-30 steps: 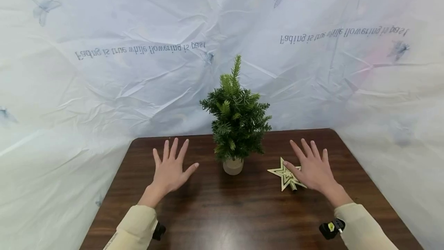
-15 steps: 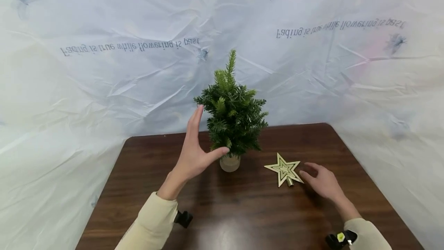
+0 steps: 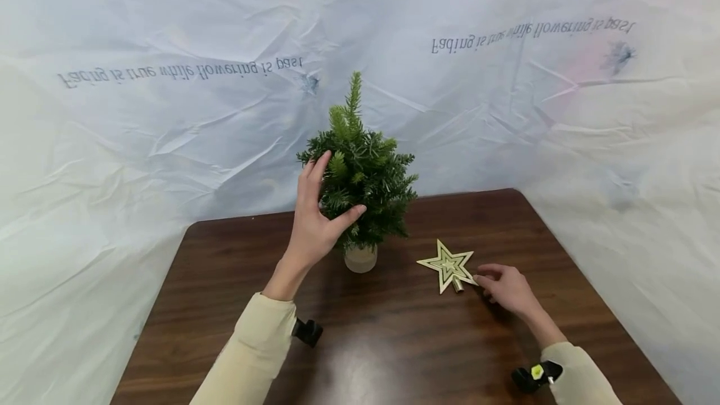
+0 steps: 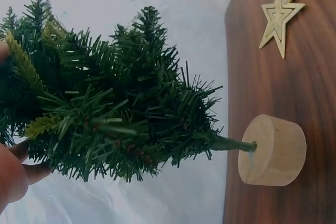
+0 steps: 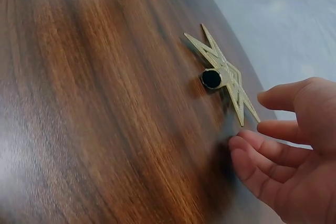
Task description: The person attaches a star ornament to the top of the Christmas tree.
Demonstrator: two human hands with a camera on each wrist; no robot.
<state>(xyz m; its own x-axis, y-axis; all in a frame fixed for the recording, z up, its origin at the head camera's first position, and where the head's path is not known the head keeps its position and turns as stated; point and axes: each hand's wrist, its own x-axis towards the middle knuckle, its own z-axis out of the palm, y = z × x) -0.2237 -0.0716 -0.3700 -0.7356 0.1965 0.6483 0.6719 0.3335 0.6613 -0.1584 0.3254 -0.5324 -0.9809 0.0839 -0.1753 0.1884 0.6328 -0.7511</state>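
Observation:
A small artificial Christmas tree (image 3: 371, 174) stands upright on its round wooden base (image 4: 273, 150). My left hand (image 3: 312, 224) is at the tree's left side, thumb and fingers spread wide with foliage between them. Its fingertips reach into the branches at the edge of the left wrist view. To the tree's right lies a gold star topper (image 3: 448, 265), flat on the table, its short hollow socket (image 5: 211, 78) facing my side. My right hand (image 3: 506, 289) is just right of the star, thumb and fingers loosely bent and apart, fingertips right at one star point.
The dark brown wooden table (image 3: 394, 342) has rounded far corners. A pale printed sheet (image 3: 225, 124) hangs behind and on both sides of it. Each wrist carries a black camera mount (image 3: 307, 333) by the cream sleeve.
Both hands have left their spread pose over the table. The left has moved right and up to the tree; the right has bent its fingers and come to the star's point.

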